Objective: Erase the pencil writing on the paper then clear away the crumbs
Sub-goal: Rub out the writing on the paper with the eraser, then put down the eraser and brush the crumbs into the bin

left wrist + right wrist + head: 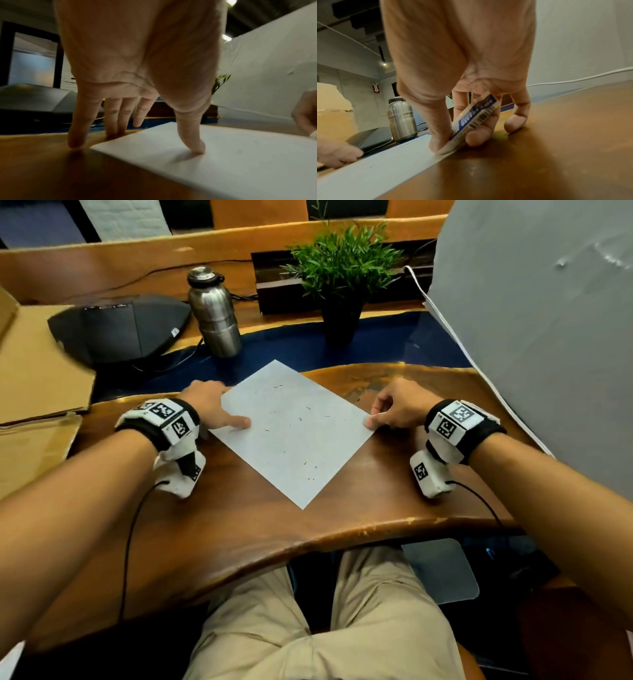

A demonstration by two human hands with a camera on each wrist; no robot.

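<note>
White paper (291, 433), a flat rectangular sheet turned cornerwise, lies on the glossy wooden bench (239, 542), speckled with thin dark crumbs (306, 463). Left hand (209, 405) has its fingers (77, 129) straight and spread, tips on the wood beside the sheet's edge, thumb pressing the paper. Right hand (399, 405) has its fingers (481, 134) curled and clamped with the thumb on a block eraser (474, 117) in a blue-and-white barcoded sleeve, at the sheet's right corner. Behind stand a ribbed steel bottle (214, 313) and a leafy potted plant (342, 272).

White paper (294, 433) flat on desk, crumb-strewn, eraser (474, 116) at edge
</note>
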